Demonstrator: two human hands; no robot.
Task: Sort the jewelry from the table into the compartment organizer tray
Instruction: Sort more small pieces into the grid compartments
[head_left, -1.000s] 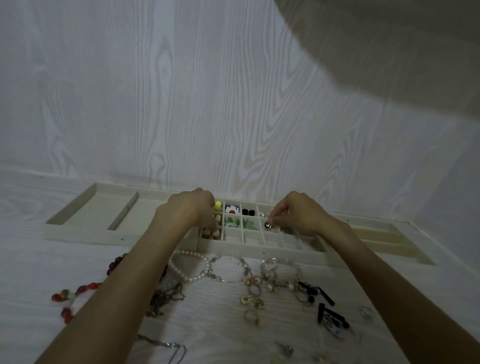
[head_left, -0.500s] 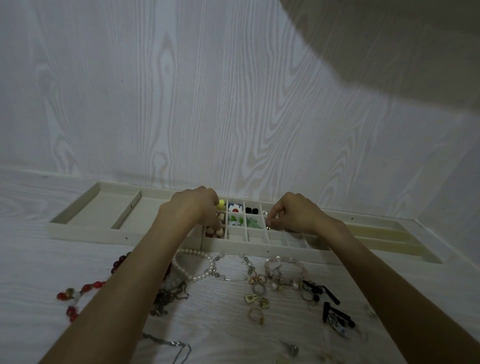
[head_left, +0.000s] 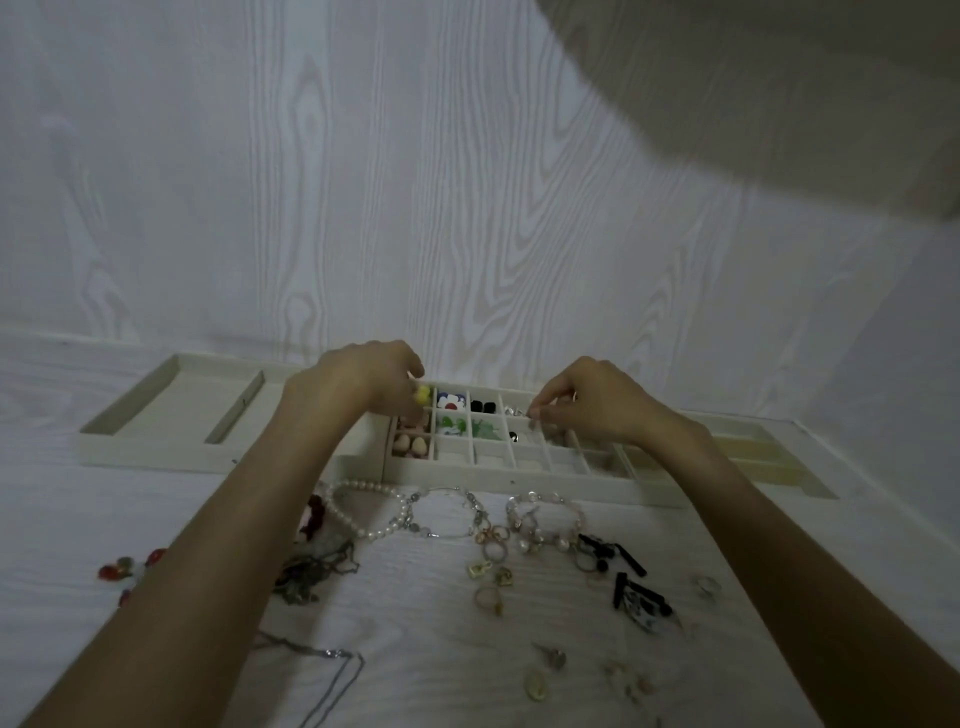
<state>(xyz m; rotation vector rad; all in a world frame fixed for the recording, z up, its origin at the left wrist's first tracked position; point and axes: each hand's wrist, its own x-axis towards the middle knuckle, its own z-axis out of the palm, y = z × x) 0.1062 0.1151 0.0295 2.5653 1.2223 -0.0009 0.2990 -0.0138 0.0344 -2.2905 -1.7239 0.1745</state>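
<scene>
The right hand (head_left: 597, 405) pinches something tiny, maybe an earring, right above the tray (head_left: 519, 475). The left hand (head_left: 363, 384) holds a yellow bead (head_left: 422, 395) over the tray's left boxes.

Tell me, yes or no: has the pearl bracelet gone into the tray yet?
No. The pearl bracelet lies on the table, in front of the tray.

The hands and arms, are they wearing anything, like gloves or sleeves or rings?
No. The left hand and right hand are bare, with no gloves, and I see no rings, watch or bracelet on them. Both forearms are bare too, with no sleeves showing.
</scene>
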